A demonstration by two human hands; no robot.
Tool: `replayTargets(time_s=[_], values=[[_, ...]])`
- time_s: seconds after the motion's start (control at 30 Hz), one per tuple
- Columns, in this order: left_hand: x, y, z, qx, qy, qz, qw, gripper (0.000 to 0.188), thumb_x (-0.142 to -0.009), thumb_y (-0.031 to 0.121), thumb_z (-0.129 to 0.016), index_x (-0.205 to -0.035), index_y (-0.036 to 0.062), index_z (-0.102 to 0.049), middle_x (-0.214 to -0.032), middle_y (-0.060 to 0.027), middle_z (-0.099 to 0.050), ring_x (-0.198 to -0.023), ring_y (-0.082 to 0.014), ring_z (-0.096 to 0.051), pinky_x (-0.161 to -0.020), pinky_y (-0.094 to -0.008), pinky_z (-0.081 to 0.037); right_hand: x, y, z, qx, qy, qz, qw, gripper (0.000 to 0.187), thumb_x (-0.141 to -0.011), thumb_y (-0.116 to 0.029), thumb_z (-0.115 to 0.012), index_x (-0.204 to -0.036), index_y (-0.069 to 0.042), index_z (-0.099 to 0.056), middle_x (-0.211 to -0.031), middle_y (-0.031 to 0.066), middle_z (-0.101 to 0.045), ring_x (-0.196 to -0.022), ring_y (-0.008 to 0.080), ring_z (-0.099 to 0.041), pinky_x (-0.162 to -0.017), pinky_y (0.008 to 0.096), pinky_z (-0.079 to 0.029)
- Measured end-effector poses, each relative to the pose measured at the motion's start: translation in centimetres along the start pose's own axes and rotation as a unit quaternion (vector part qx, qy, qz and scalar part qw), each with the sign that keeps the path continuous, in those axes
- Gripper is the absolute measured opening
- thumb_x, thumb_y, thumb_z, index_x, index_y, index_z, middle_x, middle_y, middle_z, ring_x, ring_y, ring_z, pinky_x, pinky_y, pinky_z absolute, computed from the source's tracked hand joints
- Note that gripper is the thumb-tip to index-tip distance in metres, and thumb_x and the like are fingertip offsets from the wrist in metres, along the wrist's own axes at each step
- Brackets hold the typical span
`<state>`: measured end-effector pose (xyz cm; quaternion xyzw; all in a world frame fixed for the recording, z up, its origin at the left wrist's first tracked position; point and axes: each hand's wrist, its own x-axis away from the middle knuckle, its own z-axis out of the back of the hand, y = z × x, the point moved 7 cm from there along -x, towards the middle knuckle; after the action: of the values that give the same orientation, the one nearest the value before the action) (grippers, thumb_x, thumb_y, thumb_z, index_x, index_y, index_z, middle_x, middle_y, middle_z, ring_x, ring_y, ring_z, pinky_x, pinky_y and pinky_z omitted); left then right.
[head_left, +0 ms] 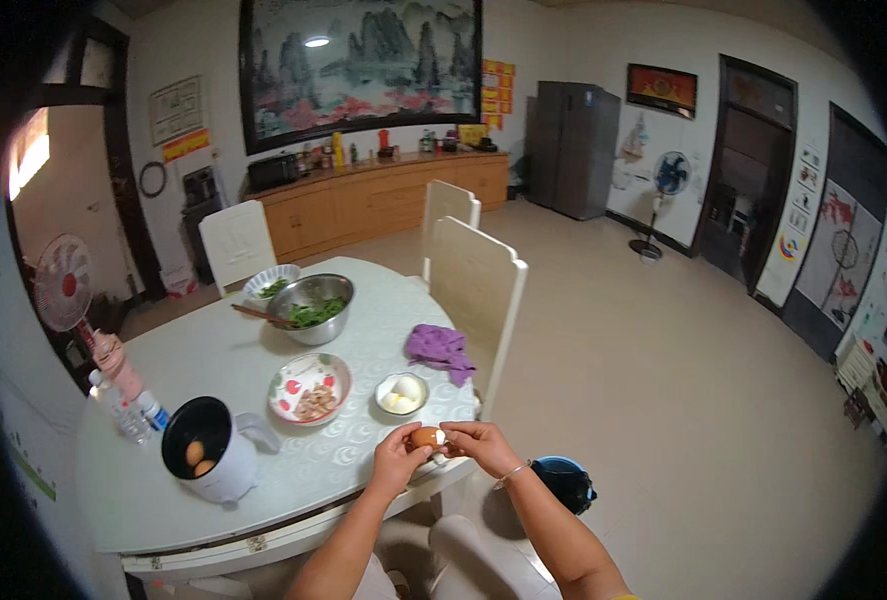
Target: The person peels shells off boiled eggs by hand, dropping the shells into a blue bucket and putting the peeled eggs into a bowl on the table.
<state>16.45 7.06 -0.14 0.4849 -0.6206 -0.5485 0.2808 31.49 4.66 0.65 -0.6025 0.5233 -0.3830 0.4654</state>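
Note:
A brown egg [424,437], its shell partly off and white showing at the right end, is held over the table's near edge. My left hand [395,463] has its fingers closed round the brown side. My right hand [484,447], with a bracelet at the wrist, pinches at the white end. Just beyond, a small bowl [403,413] holds several peeled eggs [404,388]. To its left, a patterned bowl [289,372] holds brownish pieces [315,403] that look like eggshell. A white pot with a dark inside [233,478] contains brown eggs [194,453].
On the table [363,460] are a metal bowl [325,332] of leafy greens with chopsticks, a white dish [288,271], a purple cloth [440,350] and a clear bottle [118,410]. A black-lined bin [566,488] stands right of my legs. White chairs [481,290] surround the table.

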Motion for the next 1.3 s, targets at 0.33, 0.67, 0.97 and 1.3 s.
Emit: replayTargets(time_s=[0.33, 0.67, 0.97, 1.3], values=[[-1.6, -5.0, -13.6, 0.189, -0.075, 0.181, 0.962, 0.035, -0.083, -0.001, -0.056, -0.115, 0.0046, -0.041, -0.111, -0.0130, -0.054, -0.098, -0.0215, -0.059, -0.075, -0.0278, -0.053, 8.1, -1.0, 12.1, -0.104, 0.183, -0.030, 0.977, 0.024, -0.089, -0.008, -0.051, -0.109, 0.004, -0.055, -0.090, 0.0113, -0.062, -0.080, 0.0199, -0.063, -0.072, 0.0293, -0.054], [-3.4, -8.6, -20.3, 0.051, -0.107, 0.112, 0.987, 0.044, -0.076, 0.000, -0.065, -0.113, 0.0028, -0.041, -0.108, -0.0100, -0.053, -0.097, -0.0165, -0.054, -0.082, -0.0287, -0.048, 11.3, -0.1, 17.2, -0.068, 0.245, -0.044, 0.966, 0.032, -0.086, -0.022, -0.062, -0.108, 0.000, -0.057, -0.089, 0.0047, -0.062, -0.072, 0.0122, -0.061, -0.062, 0.0236, -0.051], [-3.2, -10.4, -20.3, -0.004, -0.117, 0.078, 0.990, 0.047, -0.072, -0.005, -0.068, -0.111, 0.0009, -0.043, -0.104, -0.0104, -0.053, -0.095, -0.0162, -0.054, -0.083, -0.0282, -0.047, 12.1, 2.4, 18.2, -0.157, 0.242, -0.068, 0.955, 0.032, -0.085, -0.014, -0.059, -0.113, 0.001, -0.055, -0.089, 0.0080, -0.061, -0.074, 0.0141, -0.062, -0.064, 0.0258, -0.054], [-2.9, -10.6, -20.4, -0.042, -0.134, 0.095, 0.986, 0.043, -0.073, -0.004, -0.068, -0.109, 0.0011, -0.045, -0.102, -0.0094, -0.055, -0.092, -0.0142, -0.056, -0.077, -0.0250, -0.048, 12.3, 4.6, 19.2, -0.185, 0.236, -0.102, 0.948, 0.026, -0.086, -0.005, -0.049, -0.110, 0.003, -0.053, -0.088, 0.0093, -0.060, -0.071, 0.0149, -0.061, -0.063, 0.0261, -0.054]])
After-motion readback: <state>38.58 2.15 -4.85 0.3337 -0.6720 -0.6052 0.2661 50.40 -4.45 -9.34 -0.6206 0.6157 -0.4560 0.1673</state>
